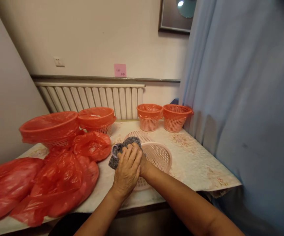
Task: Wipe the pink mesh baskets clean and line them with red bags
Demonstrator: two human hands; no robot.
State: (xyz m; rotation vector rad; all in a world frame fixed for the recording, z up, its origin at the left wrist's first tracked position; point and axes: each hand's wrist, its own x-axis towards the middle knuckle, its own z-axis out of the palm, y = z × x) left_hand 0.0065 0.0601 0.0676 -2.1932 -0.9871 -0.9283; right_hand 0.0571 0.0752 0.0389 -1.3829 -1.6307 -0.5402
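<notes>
Just above a pale pink plastic basket (163, 152), my two hands meet on a bunched dark grey cloth (113, 161). The cloth has a light purple edge or loop at its left. My left hand (128, 165) lies over the front, its fingers bent together across the cloth and against my right hand. Behind it, my right hand (143, 164) is closed on the cloth; most of its fingers are hidden. The basket appears tipped over on the table, its mesh wall and round rim showing behind and beneath my hands.
Red plastic bags (58, 183) cover the table's left side. Bag-lined baskets (96, 118) stand at the back left, with another lined basket (149, 118) and a red-rimmed basket (176, 118) at the back right. A blue curtain (242, 98) borders the table's right edge. A radiator (95, 96) stands behind.
</notes>
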